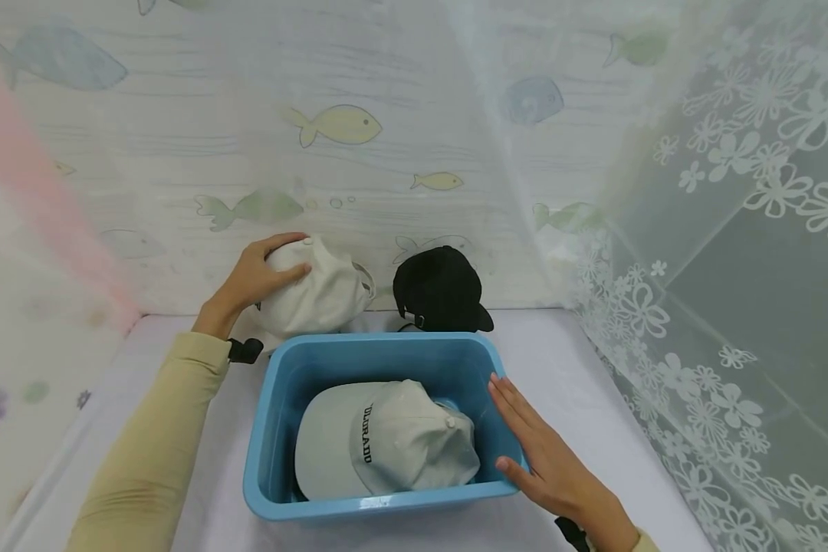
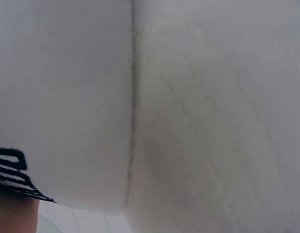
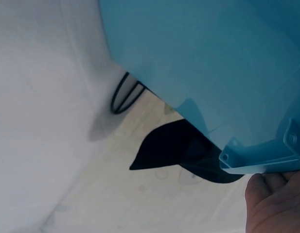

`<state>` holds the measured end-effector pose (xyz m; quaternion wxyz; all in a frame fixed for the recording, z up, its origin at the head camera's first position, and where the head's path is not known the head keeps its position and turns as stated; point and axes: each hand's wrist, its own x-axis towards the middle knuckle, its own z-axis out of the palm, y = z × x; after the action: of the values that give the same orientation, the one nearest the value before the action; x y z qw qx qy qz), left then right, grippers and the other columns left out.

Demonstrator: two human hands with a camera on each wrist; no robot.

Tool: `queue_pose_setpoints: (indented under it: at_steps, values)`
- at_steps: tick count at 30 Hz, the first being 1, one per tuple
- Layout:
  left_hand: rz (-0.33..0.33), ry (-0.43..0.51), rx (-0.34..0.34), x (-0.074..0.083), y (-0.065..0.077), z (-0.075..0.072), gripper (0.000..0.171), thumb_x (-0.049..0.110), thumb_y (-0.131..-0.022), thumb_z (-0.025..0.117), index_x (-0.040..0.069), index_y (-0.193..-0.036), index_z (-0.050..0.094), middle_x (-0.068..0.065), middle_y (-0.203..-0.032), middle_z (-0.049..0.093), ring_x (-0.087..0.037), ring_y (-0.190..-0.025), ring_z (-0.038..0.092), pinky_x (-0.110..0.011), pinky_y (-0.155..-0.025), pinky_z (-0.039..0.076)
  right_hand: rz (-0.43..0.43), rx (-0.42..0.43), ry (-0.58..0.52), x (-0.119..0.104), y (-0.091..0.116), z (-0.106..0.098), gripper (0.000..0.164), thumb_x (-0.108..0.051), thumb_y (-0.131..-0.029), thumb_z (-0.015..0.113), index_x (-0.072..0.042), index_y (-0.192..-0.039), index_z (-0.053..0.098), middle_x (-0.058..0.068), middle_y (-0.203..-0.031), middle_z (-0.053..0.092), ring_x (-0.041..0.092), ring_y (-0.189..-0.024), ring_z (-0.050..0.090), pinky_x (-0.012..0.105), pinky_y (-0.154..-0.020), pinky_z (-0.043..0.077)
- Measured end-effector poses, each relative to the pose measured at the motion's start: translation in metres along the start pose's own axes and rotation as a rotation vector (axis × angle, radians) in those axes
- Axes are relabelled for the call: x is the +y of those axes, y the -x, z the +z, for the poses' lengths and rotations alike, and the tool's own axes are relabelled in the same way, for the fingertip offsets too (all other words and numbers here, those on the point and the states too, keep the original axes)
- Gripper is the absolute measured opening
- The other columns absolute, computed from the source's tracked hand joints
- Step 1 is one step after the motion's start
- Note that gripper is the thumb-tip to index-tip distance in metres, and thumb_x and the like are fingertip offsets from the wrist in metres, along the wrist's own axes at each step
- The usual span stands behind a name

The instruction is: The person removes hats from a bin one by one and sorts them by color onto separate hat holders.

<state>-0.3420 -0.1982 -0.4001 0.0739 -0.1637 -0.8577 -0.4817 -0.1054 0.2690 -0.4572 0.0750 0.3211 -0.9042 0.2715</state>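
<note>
My left hand (image 1: 265, 268) grips a white cap (image 1: 327, 299) at the back left, fingers over its crown and thumb on the near side. In the left wrist view, the cap's white cloth (image 2: 81, 97) fills the picture, with a seam and dark lettering. My right hand (image 1: 548, 460) rests at the right rim of a blue plastic bin (image 1: 386, 503), its fingers straight. In the right wrist view, the fingertips (image 3: 259, 187) touch the underside of the rim. A pale cap (image 1: 414, 437) with dark letters lies inside the bin, brim to the left.
Behind the bin sits a black cap (image 1: 438, 287), brim pointing right. A thin black loop (image 3: 116, 112) shows behind the bin in the right wrist view. A fish-patterned curtain (image 1: 386, 215) hangs along the back of the white-covered surface (image 1: 545, 345). Lace (image 1: 697, 399) hangs at the right.
</note>
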Motion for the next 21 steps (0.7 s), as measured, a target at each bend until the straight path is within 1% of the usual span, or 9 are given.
queue_pose_setpoints:
  at_steps: [3,7,10,13,14,16,18,20,21]
  values:
    - [0.033,0.002,0.032,0.002,0.000,0.002,0.061,0.023,-0.090,0.079,0.012,-0.146,0.057,-0.013,-0.154,0.049,-0.035,-0.137,0.047,-0.057,-0.107,0.041,0.005,0.002,0.003,0.000,0.000,0.000,0.080,-0.042,-0.101,0.056,-0.006,-0.162,0.021,0.016,-0.168,0.021,0.023,-0.158,0.010,0.015,-0.123,0.001]
    - [0.084,0.039,0.056,0.007,0.000,0.003,0.061,0.016,-0.090,0.078,0.007,-0.146,0.056,-0.015,-0.153,0.050,-0.035,-0.141,0.045,-0.057,-0.111,0.039,0.007,0.000,0.015,0.000,0.001,-0.001,0.080,-0.043,-0.101,0.056,-0.006,-0.162,0.021,0.015,-0.168,0.021,0.023,-0.158,0.010,0.016,-0.123,0.001]
    - [0.135,0.081,0.074,0.013,0.002,0.000,0.060,0.011,-0.090,0.076,0.004,-0.146,0.055,-0.017,-0.152,0.051,-0.034,-0.142,0.043,-0.056,-0.117,0.034,-0.003,-0.022,0.035,-0.001,0.000,-0.004,0.080,-0.041,-0.101,0.057,-0.006,-0.163,0.020,0.015,-0.169,0.021,0.023,-0.158,0.011,0.015,-0.122,0.002]
    - [0.193,0.100,0.118,0.018,0.006,-0.004,0.058,0.005,-0.090,0.075,0.001,-0.145,0.055,-0.019,-0.149,0.053,-0.033,-0.143,0.042,-0.053,-0.122,0.027,-0.005,-0.061,0.087,-0.003,-0.003,-0.009,0.083,-0.039,-0.100,0.061,-0.008,-0.163,0.018,0.014,-0.169,0.021,0.024,-0.158,0.013,0.014,-0.122,0.005]
    - [0.207,0.098,0.136,0.019,0.008,-0.005,0.057,0.004,-0.090,0.074,0.001,-0.144,0.055,-0.019,-0.148,0.054,-0.033,-0.143,0.043,-0.052,-0.123,0.026,0.007,-0.077,0.111,-0.005,-0.004,-0.011,0.083,-0.039,-0.099,0.062,-0.010,-0.164,0.018,0.013,-0.169,0.022,0.023,-0.158,0.015,0.016,-0.123,0.009]
    - [0.213,0.082,0.176,0.020,0.014,-0.008,0.056,0.003,-0.090,0.074,0.002,-0.144,0.056,-0.020,-0.145,0.057,-0.033,-0.141,0.045,-0.051,-0.123,0.026,0.049,-0.116,0.148,-0.011,-0.008,-0.016,0.083,-0.042,-0.100,0.062,-0.013,-0.164,0.018,0.008,-0.169,0.022,0.023,-0.157,0.018,0.025,-0.125,0.019]
    - [0.198,0.063,0.214,0.020,0.020,-0.010,0.055,0.004,-0.091,0.073,0.004,-0.144,0.057,-0.020,-0.143,0.059,-0.033,-0.139,0.047,-0.051,-0.122,0.027,0.102,-0.170,0.154,-0.019,-0.014,-0.024,0.081,-0.047,-0.101,0.060,-0.015,-0.164,0.020,0.004,-0.170,0.022,0.023,-0.156,0.020,0.037,-0.123,0.028]
    - [0.174,0.046,0.252,0.022,0.026,-0.011,0.052,0.005,-0.093,0.072,0.004,-0.143,0.058,-0.020,-0.141,0.060,-0.033,-0.137,0.049,-0.052,-0.121,0.030,0.147,-0.227,0.136,-0.029,-0.023,-0.034,0.079,-0.053,-0.101,0.057,-0.018,-0.163,0.023,-0.001,-0.169,0.022,0.022,-0.156,0.022,0.048,-0.120,0.033]
    - [0.158,0.040,0.268,0.023,0.030,-0.011,0.051,0.006,-0.094,0.071,0.005,-0.143,0.058,-0.020,-0.141,0.060,-0.034,-0.136,0.050,-0.053,-0.120,0.032,0.151,-0.258,0.121,-0.035,-0.029,-0.040,0.079,-0.056,-0.101,0.055,-0.018,-0.163,0.025,-0.001,-0.169,0.023,0.023,-0.155,0.023,0.051,-0.119,0.034]
